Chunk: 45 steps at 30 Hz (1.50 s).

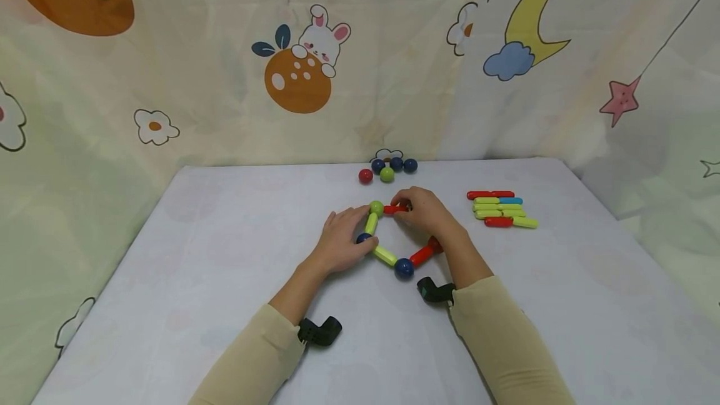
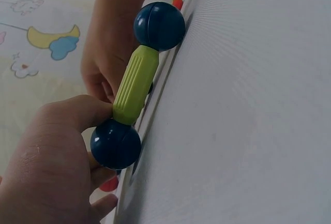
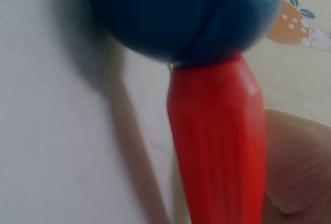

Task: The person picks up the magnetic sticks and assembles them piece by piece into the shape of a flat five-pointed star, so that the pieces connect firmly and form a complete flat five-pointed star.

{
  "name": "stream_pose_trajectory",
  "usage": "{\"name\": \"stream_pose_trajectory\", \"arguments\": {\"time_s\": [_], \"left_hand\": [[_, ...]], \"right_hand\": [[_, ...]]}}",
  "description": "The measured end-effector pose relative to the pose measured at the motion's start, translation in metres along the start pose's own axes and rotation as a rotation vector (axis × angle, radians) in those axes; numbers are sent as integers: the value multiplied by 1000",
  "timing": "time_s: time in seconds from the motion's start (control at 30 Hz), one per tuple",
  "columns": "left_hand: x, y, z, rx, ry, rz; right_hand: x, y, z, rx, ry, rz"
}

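An unclosed ring of short rods and balls lies on the table. My left hand point(image 1: 344, 241) holds its left blue ball point(image 2: 116, 145), thumb at the joint with a yellow-green rod point(image 2: 135, 85). That rod runs to the front blue ball point(image 1: 404, 269), where a red rod point(image 3: 217, 141) leads to a red ball point(image 1: 434, 244), partly covered by my right wrist. Another yellow-green rod point(image 1: 371, 224) joins the left ball to a green ball point(image 1: 376, 207). My right hand point(image 1: 424, 212) pinches a red rod point(image 1: 389, 209) whose left end meets the green ball.
Loose blue balls point(image 1: 410, 165), a red ball point(image 1: 365, 176) and a green ball point(image 1: 387, 174) sit at the table's back edge. Several rods point(image 1: 497, 207) in red, yellow-green and blue lie in rows at right. A printed cloth point(image 1: 225, 80) hangs behind the white table point(image 1: 197, 280).
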<state>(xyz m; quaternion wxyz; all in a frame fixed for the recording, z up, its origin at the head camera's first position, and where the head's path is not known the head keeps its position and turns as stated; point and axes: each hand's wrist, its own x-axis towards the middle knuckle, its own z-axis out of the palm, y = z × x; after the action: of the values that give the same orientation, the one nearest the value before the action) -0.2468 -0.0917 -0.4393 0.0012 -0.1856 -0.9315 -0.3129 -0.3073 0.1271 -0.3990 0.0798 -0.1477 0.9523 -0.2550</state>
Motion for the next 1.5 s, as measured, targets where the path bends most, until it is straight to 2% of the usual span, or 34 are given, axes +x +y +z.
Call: {"name": "stream_pose_trajectory", "arguments": {"time_s": [0.27, 0.53, 0.67, 0.83, 0.97, 1.07, 1.17, 1.33, 1.5], "left_hand": [[1, 1, 0, 2, -9, -11], [1, 0, 2, 2, -6, -26], [3, 0, 4, -47, 16, -46], [15, 6, 4, -105, 68, -55], [29, 11, 5, -59, 98, -51], [38, 14, 4, -21, 117, -94], [45, 17, 2, -33, 136, -152], [52, 22, 1, -91, 185, -179], [54, 21, 5, -124, 241, -195]], "right_hand": [[-8, 11, -11, 48, -24, 55], [-6, 18, -7, -39, -21, 70], [-5, 20, -6, -42, -19, 57], [-5, 21, -11, 19, -2, 69], [-4, 21, -10, 52, -2, 79], [-4, 21, -9, 69, 2, 60], [-4, 21, -9, 84, 10, 50], [-7, 23, -12, 99, 31, 71], [-8, 28, -14, 104, 25, 77]]}}
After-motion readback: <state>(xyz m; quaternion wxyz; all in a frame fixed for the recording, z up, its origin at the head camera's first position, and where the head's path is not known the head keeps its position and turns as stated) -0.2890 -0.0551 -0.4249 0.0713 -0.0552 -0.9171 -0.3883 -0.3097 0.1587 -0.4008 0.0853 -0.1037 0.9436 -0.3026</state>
